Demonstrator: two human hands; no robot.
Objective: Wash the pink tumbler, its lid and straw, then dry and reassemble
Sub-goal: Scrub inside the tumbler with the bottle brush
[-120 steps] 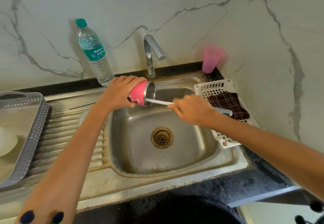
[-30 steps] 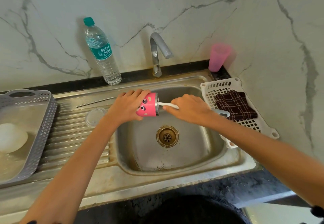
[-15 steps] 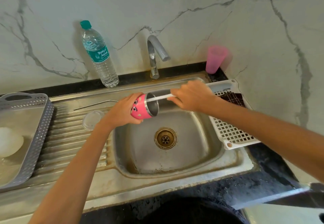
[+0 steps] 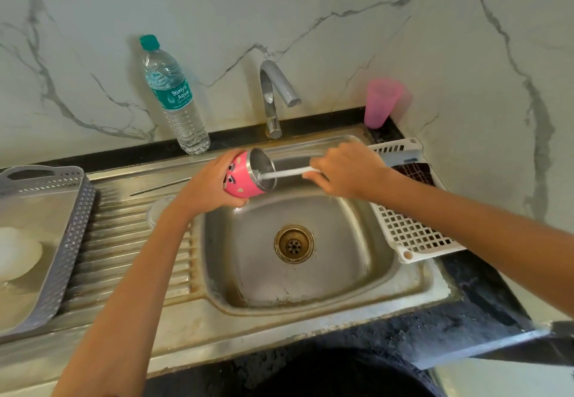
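Head view over a steel sink [image 4: 248, 272] set in a black table [image 4: 466, 316].

The left hand [image 4: 206, 190] is holding the pink tumbler [image 4: 239, 183] above the rear left corner of the basin. Its grip is clamped around the body and base. The tumbler is lying tilted on its side, with its open steel mouth facing right, towards the other hand.

The right hand [image 4: 348, 169] is pinching a slim white cleaning brush [image 4: 284, 174], its grip closed on the handle. The brush tip is reaching inside the tumbler's mouth.

A metal straw [image 4: 160, 186] is lying flat on the ribbed drainboard [image 4: 124, 241], left of the tumbler. A clear round lid [image 4: 155, 210] is resting on the drainboard nearer the camera, partly hidden by the left wrist.

The brass drain [image 4: 294, 243] is sitting in the middle of the basin floor. The curved tap [image 4: 275, 95] is standing behind the basin; whether water is flowing cannot be told.

A water bottle [image 4: 174, 98] with a teal cap is standing upright against the marble wall, left of the tap. A translucent pink cup [image 4: 380, 103] is standing in the rear right corner.

A white perforated tray [image 4: 410, 235] is overhanging the right edge of the sink and is carrying a dark checked cloth [image 4: 417, 172]. A grey perforated tray [image 4: 62, 241] is resting at the far left, holding a white rounded object [image 4: 15, 253] too blurred to identify.
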